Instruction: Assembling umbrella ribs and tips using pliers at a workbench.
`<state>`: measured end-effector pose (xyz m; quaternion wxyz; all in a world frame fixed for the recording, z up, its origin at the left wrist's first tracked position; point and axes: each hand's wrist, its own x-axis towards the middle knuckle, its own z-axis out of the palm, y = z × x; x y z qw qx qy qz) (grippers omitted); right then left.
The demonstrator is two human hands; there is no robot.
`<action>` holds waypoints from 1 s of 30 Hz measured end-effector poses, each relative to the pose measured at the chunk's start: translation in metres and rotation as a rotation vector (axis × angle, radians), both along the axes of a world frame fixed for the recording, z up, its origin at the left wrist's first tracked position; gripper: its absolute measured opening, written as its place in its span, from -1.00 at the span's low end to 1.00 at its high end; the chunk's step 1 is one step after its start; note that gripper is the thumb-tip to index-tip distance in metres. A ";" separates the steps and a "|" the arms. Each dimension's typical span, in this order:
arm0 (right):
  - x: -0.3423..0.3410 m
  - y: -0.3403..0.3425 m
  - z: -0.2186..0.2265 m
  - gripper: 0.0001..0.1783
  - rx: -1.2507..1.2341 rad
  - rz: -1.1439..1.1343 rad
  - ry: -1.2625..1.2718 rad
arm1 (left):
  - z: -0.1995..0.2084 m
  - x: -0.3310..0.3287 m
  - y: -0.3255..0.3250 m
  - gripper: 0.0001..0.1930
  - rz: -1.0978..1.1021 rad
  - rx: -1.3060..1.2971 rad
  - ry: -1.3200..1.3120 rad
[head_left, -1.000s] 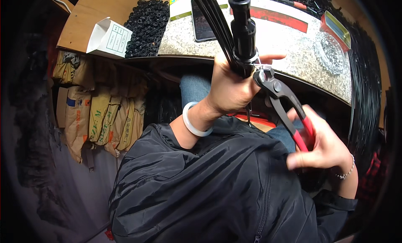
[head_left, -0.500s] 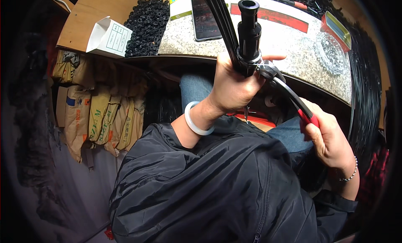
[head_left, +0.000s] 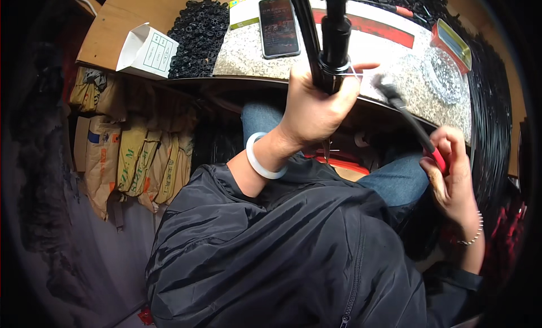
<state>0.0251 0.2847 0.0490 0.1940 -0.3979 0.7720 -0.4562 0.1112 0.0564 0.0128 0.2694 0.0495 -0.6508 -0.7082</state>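
Observation:
My left hand (head_left: 316, 105) is closed round a black umbrella frame (head_left: 337, 42), a stepped tube beside a bundle of long dark ribs (head_left: 305, 31). One finger points out to the right past the tube. Thin pale wire (head_left: 355, 74) sticks out from the collar just above that hand. My right hand (head_left: 454, 175) grips red-handled pliers (head_left: 418, 127), their dark head blurred and apart from the wire. Below my left hand shows a thin metal tip (head_left: 327, 151).
A speckled worktop (head_left: 243, 51) holds a phone (head_left: 279, 25), a pile of small black parts (head_left: 197, 37), a white box (head_left: 148, 50), a glass ashtray (head_left: 443, 76) and a red-edged tin (head_left: 453, 44). Long black rods (head_left: 494, 113) hang at right; sacks (head_left: 132, 153) stand at left.
The pliers have come away from the wire at the collar, moving right with my right hand. The umbrella frame has shifted slightly up, still in my left hand.

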 end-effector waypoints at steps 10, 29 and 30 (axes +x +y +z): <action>0.031 -0.093 -0.023 -0.73 -0.605 -0.219 -0.222 | -0.007 -0.013 0.024 -0.79 -0.026 -0.099 0.269; 0.033 -0.088 -0.012 -0.65 -0.649 -0.246 0.115 | -0.013 -0.011 0.018 -0.68 -0.023 -0.216 0.238; 0.028 -0.088 -0.012 -0.68 -0.633 -0.201 0.294 | -0.011 -0.012 0.021 -0.69 -0.007 -0.121 0.293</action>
